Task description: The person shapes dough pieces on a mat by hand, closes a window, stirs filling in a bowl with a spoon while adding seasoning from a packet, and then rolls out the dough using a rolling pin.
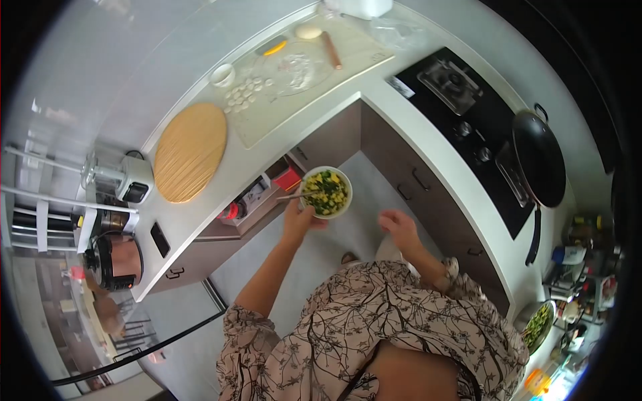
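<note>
My left hand (299,221) is closed on the near-left side of a white bowl (349,194), holding it up in front of me above the floor. Inside the bowl is a chopped green and yellow filling (326,192). A slim utensil (290,196) lies across the rim with its handle toward my left hand; its tip is buried, so I cannot tell its kind. My right hand (401,229) hovers to the right of the bowl, apart from it, with loosely bent fingers and nothing visible in them.
On the counter are small dough pieces (245,95), a floured mat (348,47), a rolling pin (332,51), a white cup (223,75) and a round woven board (190,154). A phone (160,240) lies near a cooker (119,262). To the right, a frying pan (539,159) sits on the stove (491,167).
</note>
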{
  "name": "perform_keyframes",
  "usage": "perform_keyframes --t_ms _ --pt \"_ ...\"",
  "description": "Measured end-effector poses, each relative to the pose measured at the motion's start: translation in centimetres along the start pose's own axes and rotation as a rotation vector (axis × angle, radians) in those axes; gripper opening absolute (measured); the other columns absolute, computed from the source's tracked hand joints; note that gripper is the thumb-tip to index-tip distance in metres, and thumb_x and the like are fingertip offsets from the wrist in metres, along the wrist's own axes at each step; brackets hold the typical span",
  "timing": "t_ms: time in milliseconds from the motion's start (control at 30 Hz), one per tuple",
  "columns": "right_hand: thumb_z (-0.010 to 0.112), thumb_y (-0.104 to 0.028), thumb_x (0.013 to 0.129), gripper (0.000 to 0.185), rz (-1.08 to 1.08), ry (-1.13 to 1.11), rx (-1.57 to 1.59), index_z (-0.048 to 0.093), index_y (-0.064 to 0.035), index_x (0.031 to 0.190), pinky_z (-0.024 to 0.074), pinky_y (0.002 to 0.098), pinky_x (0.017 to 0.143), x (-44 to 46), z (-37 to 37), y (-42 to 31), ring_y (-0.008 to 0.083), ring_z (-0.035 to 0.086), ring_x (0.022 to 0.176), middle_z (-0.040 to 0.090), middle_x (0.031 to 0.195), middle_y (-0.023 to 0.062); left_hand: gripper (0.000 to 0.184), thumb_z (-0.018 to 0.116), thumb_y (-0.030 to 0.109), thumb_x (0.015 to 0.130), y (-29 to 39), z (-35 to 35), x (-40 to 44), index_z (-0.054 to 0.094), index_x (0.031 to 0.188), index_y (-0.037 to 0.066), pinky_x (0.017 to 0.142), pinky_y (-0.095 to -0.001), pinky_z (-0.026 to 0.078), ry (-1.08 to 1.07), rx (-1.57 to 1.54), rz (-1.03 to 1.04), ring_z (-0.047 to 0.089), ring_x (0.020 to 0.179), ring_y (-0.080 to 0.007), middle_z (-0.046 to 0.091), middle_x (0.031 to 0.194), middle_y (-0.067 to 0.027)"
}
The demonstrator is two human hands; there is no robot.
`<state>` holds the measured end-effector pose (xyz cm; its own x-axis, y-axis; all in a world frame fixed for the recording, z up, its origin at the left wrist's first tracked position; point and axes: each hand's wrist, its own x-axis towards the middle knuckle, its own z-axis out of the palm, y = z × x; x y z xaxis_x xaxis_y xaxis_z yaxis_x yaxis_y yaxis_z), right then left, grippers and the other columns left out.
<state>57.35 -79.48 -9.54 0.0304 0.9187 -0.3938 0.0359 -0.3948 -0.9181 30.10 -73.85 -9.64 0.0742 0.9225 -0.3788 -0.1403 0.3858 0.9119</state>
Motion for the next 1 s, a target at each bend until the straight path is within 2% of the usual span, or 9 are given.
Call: perform_keyframes --t_ms 167,400,467,533,567,667,700,833,1000 --pt "0.065 -0.028 0.087 0.047 0.21 -0.38 0.148 0.058 0.0009 0.122 0.042 0.0299 0.097 10.3 6.3 -8.1 0.0164 0.062 0.102 0.066 0.11 0.0086 0.049 0.046 0.002 0.082 5.5 -1.3 2.7 0.037 0.128 -0.012 0.058 -0.0364 0.062 0.01 -0.117 -0.053 0.07 0.068 -0.03 0.066 0.091 -0.025" --pt "0.069 -0.023 0.083 0.04 0.347 -0.6 0.26 0.064 -0.0005 0.116 0.0451 0.032 0.099 22.3 9.8 -12.8 0.0167 0.063 0.101 0.068 0.107 0.0081 0.047 0.053 0.02 0.09 9.0 -4.6 10.1 0.044 0.128 -0.006 0.058 -0.0355 0.061 0.032 -0.025 -0.155 0.071 0.075 -0.026 0.066 0.102 -0.0211" --pt "0.068 -0.022 0.083 0.038 0.387 -0.6 0.259 0.065 -0.0007 0.114 0.0456 0.0313 0.098 26.1 10.8 -14.8 0.0156 0.064 0.098 0.069 0.106 0.0068 0.062 0.06 0.036 0.094 9.9 -6.1 13.5 0.042 0.14 -0.001 0.051 -0.0236 0.05 0.19 0.169 -0.03 0.056 0.06 -0.0096 0.06 0.083 -0.0047" --pt "0.068 -0.019 0.082 0.034 0.366 -0.616 0.216 0.066 -0.0008 0.111 0.0479 0.0305 0.095 29.4 11.8 -16.6 0.0152 0.065 0.095 0.07 0.103 0.0064 0.059 0.059 0.033 0.095 11.0 -7.5 16.4 0.042 0.141 0.0 0.049 -0.0207 0.041 0.301 0.089 0.057 0.045 0.058 -0.0055 0.049 0.072 0.0017" --pt "0.068 -0.019 0.082 0.034 0.365 -0.621 0.205 0.066 -0.0007 0.111 0.048 0.0298 0.094 30.8 12.4 -17.3 0.0154 0.066 0.094 0.07 0.103 0.0067 0.042 0.057 0.026 0.098 12.4 -7.2 17.2 0.054 0.131 0.0 0.051 -0.0207 0.037 0.387 -0.018 0.136 0.043 0.059 -0.0053 0.046 0.068 0.0031" --pt "0.068 -0.019 0.083 0.034 0.365 -0.638 0.225 0.066 -0.0006 0.111 0.0483 0.0284 0.093 31.7 12.4 -18.2 0.0159 0.066 0.093 0.07 0.103 0.0073 0.029 0.053 0.023 0.1 12.4 -6.9 18.3 0.062 0.115 -0.001 0.055 -0.0205 0.037 0.409 -0.101 0.333 0.044 0.06 -0.0061 0.045 0.067 0.003" --pt "0.068 -0.019 0.083 0.034 0.357 -0.647 0.239 0.066 -0.0006 0.111 0.0484 0.028 0.092 32.8 13.0 -19.0 0.0161 0.066 0.093 0.07 0.103 0.0075 0.024 0.051 0.017 0.101 14.4 -6.4 19.0 0.065 0.101 -0.002 0.058 -0.0211 0.039 0.444 -0.037 0.415 0.046 0.061 -0.0073 0.05 0.067 0.0013" --pt "0.069 -0.019 0.083 0.033 0.35 -0.66 0.263 0.066 -0.0018 0.111 0.0476 0.0279 0.093 35.7 14.1 -20.9 0.0162 0.065 0.095 0.07 0.103 0.0069 0.009 0.061 0.002 0.091 19.9 -6.3 19.0 0.067 0.096 -0.003 0.054 -0.0249 0.044 0.53 0.464 0.715 0.057 0.062 -0.0122 0.063 0.074 -0.0077" --pt "0.071 -0.02 0.082 0.032 0.338 -0.622 0.252 0.066 -0.003 0.109 0.0448 0.0293 0.097 35.9 14.6 -22.6 0.0148 0.064 0.096 0.069 0.102 0.0058 0.014 0.066 -0.008 0.079 21.6 -6.5 21.3 0.066 0.092 -0.001 0.049 -0.0284 0.044 0.433 0.855 0.857 0.057 0.056 -0.0181 0.062 0.071 -0.0091"
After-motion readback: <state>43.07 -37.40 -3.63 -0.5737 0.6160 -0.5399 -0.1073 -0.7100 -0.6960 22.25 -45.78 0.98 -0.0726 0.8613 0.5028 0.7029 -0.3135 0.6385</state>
